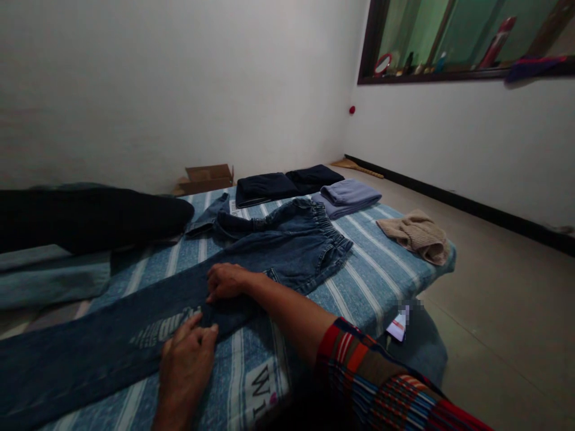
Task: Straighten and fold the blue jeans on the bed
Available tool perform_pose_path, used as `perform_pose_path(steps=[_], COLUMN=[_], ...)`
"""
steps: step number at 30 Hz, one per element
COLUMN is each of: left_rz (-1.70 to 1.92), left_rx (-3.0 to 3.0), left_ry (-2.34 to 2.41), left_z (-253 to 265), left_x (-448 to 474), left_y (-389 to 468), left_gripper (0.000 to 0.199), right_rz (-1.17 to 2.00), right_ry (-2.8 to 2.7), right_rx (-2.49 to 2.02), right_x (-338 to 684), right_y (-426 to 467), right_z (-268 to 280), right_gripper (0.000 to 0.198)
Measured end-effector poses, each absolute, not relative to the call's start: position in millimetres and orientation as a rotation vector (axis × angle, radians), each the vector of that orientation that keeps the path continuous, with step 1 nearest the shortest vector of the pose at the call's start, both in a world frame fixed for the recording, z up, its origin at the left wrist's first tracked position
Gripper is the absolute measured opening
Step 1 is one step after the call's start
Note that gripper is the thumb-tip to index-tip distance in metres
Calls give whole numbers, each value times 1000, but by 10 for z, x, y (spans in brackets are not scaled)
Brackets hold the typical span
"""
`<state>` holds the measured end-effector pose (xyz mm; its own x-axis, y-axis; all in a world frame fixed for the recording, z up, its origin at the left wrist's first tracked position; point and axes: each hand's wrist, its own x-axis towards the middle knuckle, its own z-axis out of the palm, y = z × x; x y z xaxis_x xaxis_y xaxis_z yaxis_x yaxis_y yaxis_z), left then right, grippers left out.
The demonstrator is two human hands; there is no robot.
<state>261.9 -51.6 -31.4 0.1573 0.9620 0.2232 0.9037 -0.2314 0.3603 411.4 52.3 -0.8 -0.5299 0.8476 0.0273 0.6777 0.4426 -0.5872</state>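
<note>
A person's two bare hands rest on a pair of blue jeans (287, 251), spread across a bed (359, 272) with a blue-striped cover. Clock directions here are taken from the right hand (227, 281). Its fingers are curled down onto the denim; whether they pinch the cloth cannot be told. The left hand (186, 350), at 7 o'clock, has thumb and forefinger loosely parted beside a frayed patch (164, 328); whether it grips is also unclear. The gathered waistband (330, 230) lies at 2 o'clock, and the near leg runs out of view towards 8 o'clock.

A dark garment (90, 218) lies at 10 o'clock, folded navy clothes (269, 188) at 1, a folded lavender garment (345, 197) at 2, beyond the waistband, and a beige knit (417, 236) at 3, close to the bed's corner.

A fingertip could snag the frayed threads and widen the tear. Uneven pressure from the hands could ruck the denim, and the bunched elastic could leave the top lopsided. A hard tug that dragged the cover might tip the beige knit off the edge.
</note>
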Motion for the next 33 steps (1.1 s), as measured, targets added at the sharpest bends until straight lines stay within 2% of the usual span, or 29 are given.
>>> perform_pose_path(steps=[19,23,29,33], left_rz=[729,634,568,482], left_rx=[2133,2111,2193,2225], left_ry=[1906,1938,2067,2089], left_z=[-258,-174,68,62], left_x=[2705,2715,2797,2893], left_y=[-860,-907,-774,-552], left_gripper=[32,29,12,12], right_rz=[696,707,728,754], right_ry=[-2320,-2299,-2262,-2236], right_rx=[-1138,-1122,-1126,-1124], right_x=[4100,4098,4101,4095], right_y=[371,340,298,285], right_z=[-306,-332,-326,-317], right_gripper=[13,14,13,12])
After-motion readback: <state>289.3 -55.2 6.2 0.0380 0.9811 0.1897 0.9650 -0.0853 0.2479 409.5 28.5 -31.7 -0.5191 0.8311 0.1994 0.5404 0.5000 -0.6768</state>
